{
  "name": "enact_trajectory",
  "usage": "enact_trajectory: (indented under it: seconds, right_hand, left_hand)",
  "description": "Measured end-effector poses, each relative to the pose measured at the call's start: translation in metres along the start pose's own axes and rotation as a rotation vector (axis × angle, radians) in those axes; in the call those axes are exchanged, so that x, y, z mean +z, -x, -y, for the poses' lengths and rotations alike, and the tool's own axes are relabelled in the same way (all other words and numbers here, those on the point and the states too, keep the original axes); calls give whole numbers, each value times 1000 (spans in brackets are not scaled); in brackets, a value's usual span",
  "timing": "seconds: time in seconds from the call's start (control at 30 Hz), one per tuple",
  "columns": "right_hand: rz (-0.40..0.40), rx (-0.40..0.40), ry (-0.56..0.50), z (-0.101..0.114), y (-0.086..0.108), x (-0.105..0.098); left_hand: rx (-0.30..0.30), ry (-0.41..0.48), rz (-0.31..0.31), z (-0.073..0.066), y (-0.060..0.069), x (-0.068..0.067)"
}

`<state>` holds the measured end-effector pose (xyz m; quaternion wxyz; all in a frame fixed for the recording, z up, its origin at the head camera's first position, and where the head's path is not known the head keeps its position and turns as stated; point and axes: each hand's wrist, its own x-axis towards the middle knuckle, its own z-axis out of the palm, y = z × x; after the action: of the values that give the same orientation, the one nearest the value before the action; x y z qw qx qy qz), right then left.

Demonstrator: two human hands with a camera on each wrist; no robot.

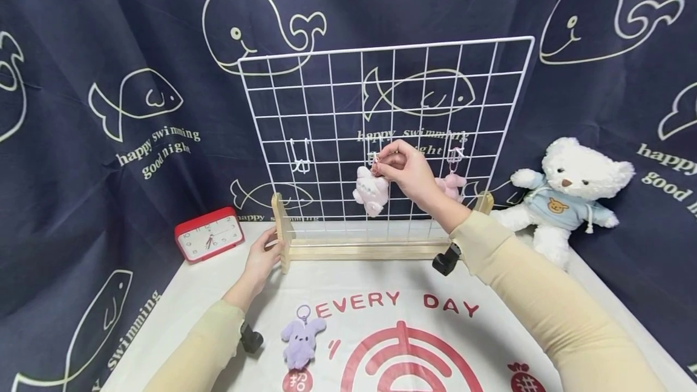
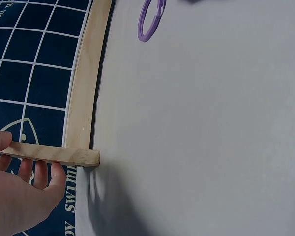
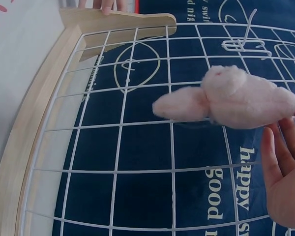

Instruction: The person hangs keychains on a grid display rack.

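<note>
My right hand (image 1: 411, 175) pinches the top of a pale pink plush keychain (image 1: 372, 192) in front of the middle of a white wire grid (image 1: 340, 117). Behind those fingertips part of a white hook shows; whether the ring is over it I cannot tell. In the right wrist view the plush (image 3: 250, 102) hangs close to the wires. My left hand (image 1: 262, 260) grips the wooden end piece (image 1: 283, 228) of the grid's stand, thumb on one face and fingers on the other in the left wrist view.
Another pink plush keychain (image 1: 451, 186) hangs from a hook at right. A bare white hook (image 1: 300, 165) sits on the grid's left. A purple plush keychain (image 1: 299, 343) lies in front. A red clock (image 1: 210, 235) and white teddy bear (image 1: 569, 192) flank the stand.
</note>
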<state>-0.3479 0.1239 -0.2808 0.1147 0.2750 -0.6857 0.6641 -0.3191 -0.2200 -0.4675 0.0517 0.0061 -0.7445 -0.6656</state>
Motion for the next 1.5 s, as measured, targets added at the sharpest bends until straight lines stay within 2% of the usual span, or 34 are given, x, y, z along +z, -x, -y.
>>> enact_trajectory:
  seconds: [0.17, 0.33, 0.47, 0.67, 0.83, 0.93, 1.17, 1.33, 1.5]
  right_hand:
    - [-39, 10, -4, 0, -3, 1]
    - [-75, 22, -12, -1, -6, 4]
    - [-103, 24, 36, -2, -6, 5]
    - [-127, 22, 111, -1, -2, 3]
    - [-125, -5, 167, -3, 4, -3]
    - [-126, -8, 236, -1, 10, -6]
    - [-124, -18, 306, 2, 23, -12]
    - [-125, -40, 292, 3, 36, -12]
    - [-94, -54, 236, 0, 50, -8]
  left_hand:
    - [-11, 22, 6, -2, -1, 0]
    - [-22, 35, 17, -20, 11, 2]
    - [-8, 23, 28, -31, 19, 3]
    - [-19, 24, 33, -35, 22, 3]
    - [-19, 19, 22, -14, 8, 2]
    - [-13, 14, 6, -3, 1, 1]
    - [-7, 9, -8, -5, 4, 2]
    - [-10, 8, -9, -6, 5, 3]
    - [-11, -1, -9, -8, 5, 4]
